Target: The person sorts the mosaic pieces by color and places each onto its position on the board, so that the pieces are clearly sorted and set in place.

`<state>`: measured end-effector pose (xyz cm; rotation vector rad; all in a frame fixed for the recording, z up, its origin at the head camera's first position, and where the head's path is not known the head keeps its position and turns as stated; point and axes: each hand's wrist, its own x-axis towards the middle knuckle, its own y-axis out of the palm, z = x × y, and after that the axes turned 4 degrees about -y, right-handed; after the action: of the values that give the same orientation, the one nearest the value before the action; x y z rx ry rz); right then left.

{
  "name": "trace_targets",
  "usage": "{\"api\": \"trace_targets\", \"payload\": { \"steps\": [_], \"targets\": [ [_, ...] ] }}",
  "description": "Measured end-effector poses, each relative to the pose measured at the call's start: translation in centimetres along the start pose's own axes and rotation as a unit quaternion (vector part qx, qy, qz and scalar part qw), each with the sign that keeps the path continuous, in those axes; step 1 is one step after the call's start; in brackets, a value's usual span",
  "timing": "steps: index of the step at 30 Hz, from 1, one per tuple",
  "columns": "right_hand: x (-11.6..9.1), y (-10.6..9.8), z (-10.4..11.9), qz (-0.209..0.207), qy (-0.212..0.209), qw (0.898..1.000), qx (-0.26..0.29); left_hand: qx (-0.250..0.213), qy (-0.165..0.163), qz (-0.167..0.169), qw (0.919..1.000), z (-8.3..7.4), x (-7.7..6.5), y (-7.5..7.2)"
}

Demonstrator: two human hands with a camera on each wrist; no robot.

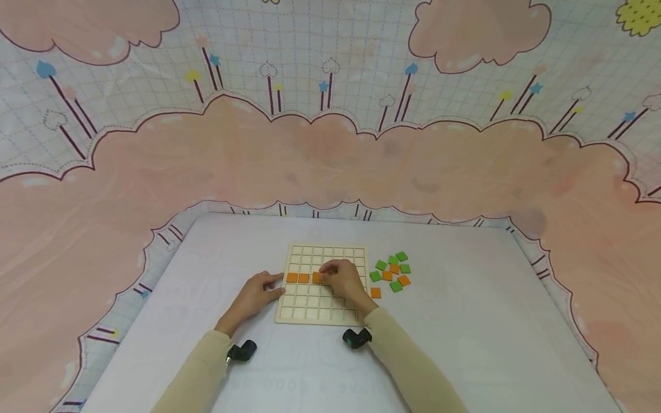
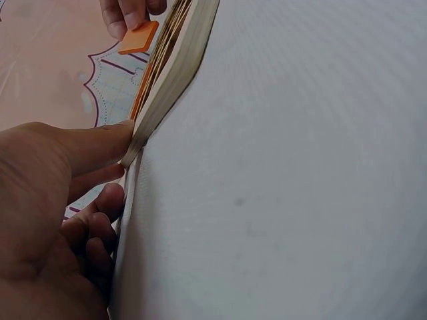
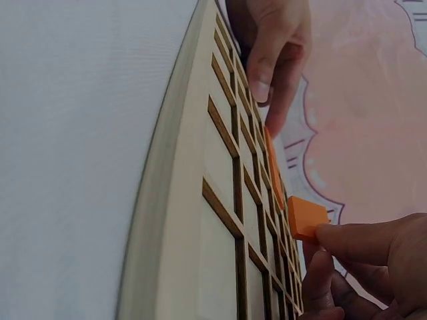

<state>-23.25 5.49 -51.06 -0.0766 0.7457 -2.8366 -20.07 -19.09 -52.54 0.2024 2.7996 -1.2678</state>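
- Orange square tile [image 3: 307, 217] sits pinched between the fingertips of the right hand [image 1: 345, 281], held just above the pale wooden grid board [image 1: 310, 307] and tilted, over the third cell of the row that already carries tiles; the head view hides it under the hand, while both wrist views show it clear of the cells.
- Two more flat orange tiles [image 1: 297, 278] lie in that same row, in its first two cells beside the board's left edge.
- Left hand [image 1: 253, 295] rests on the white tabletop [image 1: 465, 321] at the board's left edge, fingers relaxed; its fingertips [image 2: 117, 143] press against the board's side wall and grip nothing.
- Right of the board, a loose cluster of green and orange square tiles [image 1: 392, 272] lies on the tabletop, well apart from the left hand; one single orange tile [image 1: 375, 292] lies just beside the board's right edge.
- Cream sleeves cover both forearms, each with a small black wrist camera [image 1: 356, 338] below the board.
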Motion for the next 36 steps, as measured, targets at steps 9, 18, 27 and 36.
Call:
{"api": "trace_targets", "payload": {
  "steps": [9, 18, 27, 36],
  "targets": [
    [0.5, 0.6, 0.1, -0.016, -0.002, 0.998, -0.054, -0.004, -0.001, -0.001, 1.0, 0.0, 0.2, 0.0],
    [0.5, 0.6, 0.1, -0.014, -0.016, 0.997, -0.067, -0.003, -0.004, 0.0, 1.0, -0.1, 0.1, 0.1],
    [0.5, 0.9, 0.1, -0.018, -0.011, 0.996, -0.082, -0.001, -0.009, 0.0, 1.0, 0.0, 0.1, 0.1],
    [0.5, 1.2, 0.1, -0.024, -0.006, 0.993, -0.112, 0.0, -0.006, -0.002, 1.0, -0.2, -0.1, 0.1]
  ]
}}
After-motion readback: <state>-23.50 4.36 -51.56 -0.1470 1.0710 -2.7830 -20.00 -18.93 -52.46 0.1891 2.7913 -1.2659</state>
